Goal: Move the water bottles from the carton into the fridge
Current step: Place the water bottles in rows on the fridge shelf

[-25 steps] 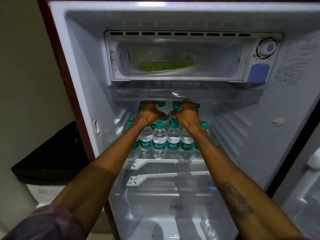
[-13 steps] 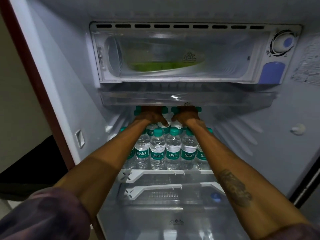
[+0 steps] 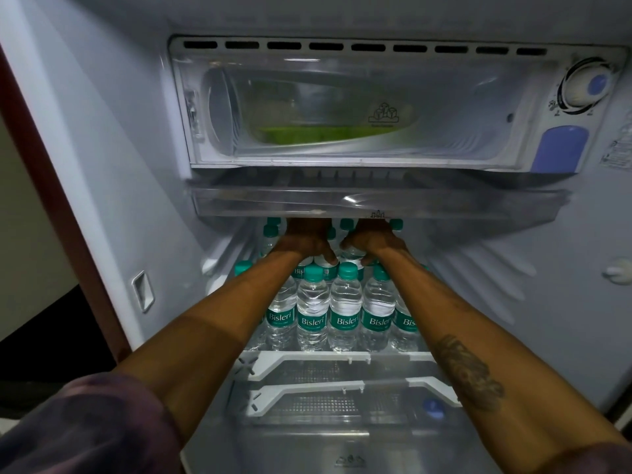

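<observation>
Both arms reach deep into the fridge [image 3: 102, 172]. Left hand [image 3: 304, 241] is curled down over a bottle [image 3: 324, 265] in the second row, thumb on its near side; fingertips are hidden under the tray [image 3: 342, 203]. Right hand [image 3: 371, 239] grips another bottle [image 3: 352, 253] just beside it, thumb and fingers wrapped round the shoulder. The hands are almost touching. Front-row bottles [image 3: 313, 313], green caps and Bisleri labels, stand upright side by side on the top shelf [image 3: 342, 356], with more rows behind. Freezer box [image 3: 342, 107] sits above the tray, something green inside. Dial [image 3: 586, 85] is at top right. Purple sleeve [image 3: 85, 429] is at bottom left.
</observation>
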Action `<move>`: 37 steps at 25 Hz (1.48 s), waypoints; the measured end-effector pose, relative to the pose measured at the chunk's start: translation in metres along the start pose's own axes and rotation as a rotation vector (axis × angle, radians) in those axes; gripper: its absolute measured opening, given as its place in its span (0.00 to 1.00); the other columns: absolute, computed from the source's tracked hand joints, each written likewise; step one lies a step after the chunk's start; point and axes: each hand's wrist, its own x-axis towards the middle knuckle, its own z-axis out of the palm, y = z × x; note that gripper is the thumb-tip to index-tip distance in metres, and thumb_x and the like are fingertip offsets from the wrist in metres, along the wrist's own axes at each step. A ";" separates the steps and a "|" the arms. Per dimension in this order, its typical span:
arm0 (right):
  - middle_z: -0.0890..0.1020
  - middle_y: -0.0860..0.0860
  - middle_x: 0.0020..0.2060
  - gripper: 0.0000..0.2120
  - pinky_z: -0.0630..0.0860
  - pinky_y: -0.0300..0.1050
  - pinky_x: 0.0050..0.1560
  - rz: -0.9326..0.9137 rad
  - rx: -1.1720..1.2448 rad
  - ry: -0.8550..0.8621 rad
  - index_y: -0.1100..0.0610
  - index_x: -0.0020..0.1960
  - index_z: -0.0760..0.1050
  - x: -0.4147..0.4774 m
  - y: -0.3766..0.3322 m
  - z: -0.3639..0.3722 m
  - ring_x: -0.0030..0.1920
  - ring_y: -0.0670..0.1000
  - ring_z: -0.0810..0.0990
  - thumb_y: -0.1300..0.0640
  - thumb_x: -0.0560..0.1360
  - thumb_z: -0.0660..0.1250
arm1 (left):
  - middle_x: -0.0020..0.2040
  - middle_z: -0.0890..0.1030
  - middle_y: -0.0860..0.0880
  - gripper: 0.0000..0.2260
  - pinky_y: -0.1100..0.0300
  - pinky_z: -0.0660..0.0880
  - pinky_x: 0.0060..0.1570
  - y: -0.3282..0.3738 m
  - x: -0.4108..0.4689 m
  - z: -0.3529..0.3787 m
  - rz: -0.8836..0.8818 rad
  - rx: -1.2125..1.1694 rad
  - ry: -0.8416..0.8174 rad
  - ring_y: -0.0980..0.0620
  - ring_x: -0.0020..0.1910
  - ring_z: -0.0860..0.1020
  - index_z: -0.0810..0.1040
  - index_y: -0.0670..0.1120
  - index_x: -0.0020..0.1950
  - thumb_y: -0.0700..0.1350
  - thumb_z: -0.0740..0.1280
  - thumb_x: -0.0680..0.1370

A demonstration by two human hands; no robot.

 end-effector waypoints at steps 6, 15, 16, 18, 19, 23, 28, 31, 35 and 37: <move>0.76 0.58 0.64 0.22 0.83 0.46 0.45 0.021 0.056 0.048 0.60 0.68 0.71 0.040 0.017 0.018 0.54 0.58 0.81 0.55 0.77 0.70 | 0.73 0.70 0.44 0.38 0.49 0.69 0.68 0.008 -0.005 -0.002 -0.023 0.090 -0.019 0.40 0.72 0.69 0.66 0.48 0.76 0.53 0.78 0.70; 0.78 0.56 0.61 0.20 0.74 0.47 0.62 -0.043 -0.163 0.145 0.55 0.66 0.72 0.008 0.013 0.006 0.59 0.55 0.77 0.44 0.81 0.59 | 0.77 0.65 0.46 0.29 0.50 0.63 0.73 0.033 -0.055 -0.028 0.031 0.118 0.032 0.43 0.75 0.65 0.63 0.51 0.78 0.54 0.67 0.79; 0.77 0.56 0.63 0.21 0.73 0.49 0.64 -0.041 -0.138 0.145 0.55 0.67 0.71 0.003 0.013 0.006 0.61 0.55 0.76 0.42 0.81 0.58 | 0.77 0.65 0.46 0.29 0.51 0.63 0.74 0.032 -0.061 -0.030 0.039 0.137 0.034 0.43 0.74 0.65 0.63 0.51 0.78 0.56 0.66 0.79; 0.72 0.56 0.69 0.27 0.67 0.55 0.70 -0.049 -0.094 0.144 0.53 0.71 0.67 -0.009 0.011 0.009 0.69 0.57 0.70 0.38 0.79 0.58 | 0.76 0.66 0.45 0.29 0.51 0.65 0.73 0.032 -0.079 -0.032 0.044 0.126 -0.002 0.43 0.74 0.66 0.62 0.49 0.78 0.57 0.65 0.80; 0.69 0.56 0.71 0.28 0.64 0.57 0.72 -0.069 -0.095 0.169 0.52 0.73 0.65 -0.019 0.009 0.009 0.71 0.58 0.68 0.37 0.79 0.57 | 0.75 0.67 0.45 0.29 0.51 0.67 0.71 0.035 -0.091 -0.034 0.065 0.129 -0.004 0.43 0.73 0.67 0.62 0.50 0.77 0.56 0.66 0.79; 0.80 0.58 0.58 0.22 0.72 0.59 0.64 -0.167 -0.194 0.299 0.55 0.61 0.76 -0.055 0.004 0.006 0.59 0.60 0.78 0.42 0.79 0.55 | 0.70 0.73 0.44 0.26 0.50 0.73 0.64 0.051 -0.129 -0.036 0.212 0.223 0.156 0.43 0.65 0.74 0.68 0.51 0.73 0.49 0.71 0.76; 0.83 0.56 0.44 0.18 0.75 0.54 0.56 -0.194 -0.281 0.376 0.58 0.48 0.79 -0.110 -0.001 0.006 0.44 0.56 0.80 0.45 0.80 0.60 | 0.62 0.79 0.42 0.18 0.53 0.76 0.51 0.052 -0.178 -0.043 0.232 0.258 0.278 0.44 0.56 0.78 0.72 0.43 0.67 0.46 0.68 0.79; 0.81 0.59 0.55 0.19 0.69 0.58 0.65 -0.271 -0.281 0.402 0.59 0.63 0.75 -0.140 -0.004 0.015 0.58 0.60 0.77 0.47 0.80 0.60 | 0.68 0.74 0.42 0.21 0.51 0.74 0.62 0.048 -0.213 -0.044 0.275 0.240 0.312 0.44 0.66 0.74 0.70 0.43 0.72 0.43 0.66 0.80; 0.82 0.60 0.56 0.18 0.76 0.55 0.59 -0.382 -0.216 0.418 0.58 0.65 0.76 -0.186 -0.007 0.039 0.57 0.60 0.80 0.51 0.79 0.63 | 0.71 0.72 0.43 0.24 0.49 0.73 0.66 0.032 -0.265 -0.035 0.327 0.173 0.236 0.44 0.69 0.73 0.67 0.46 0.75 0.41 0.67 0.79; 0.83 0.60 0.53 0.15 0.77 0.51 0.52 -0.389 -0.203 0.402 0.59 0.61 0.78 -0.210 -0.010 0.057 0.53 0.60 0.81 0.52 0.79 0.62 | 0.71 0.73 0.43 0.25 0.48 0.73 0.65 0.017 -0.290 -0.026 0.319 0.166 0.206 0.44 0.67 0.74 0.67 0.47 0.75 0.42 0.67 0.79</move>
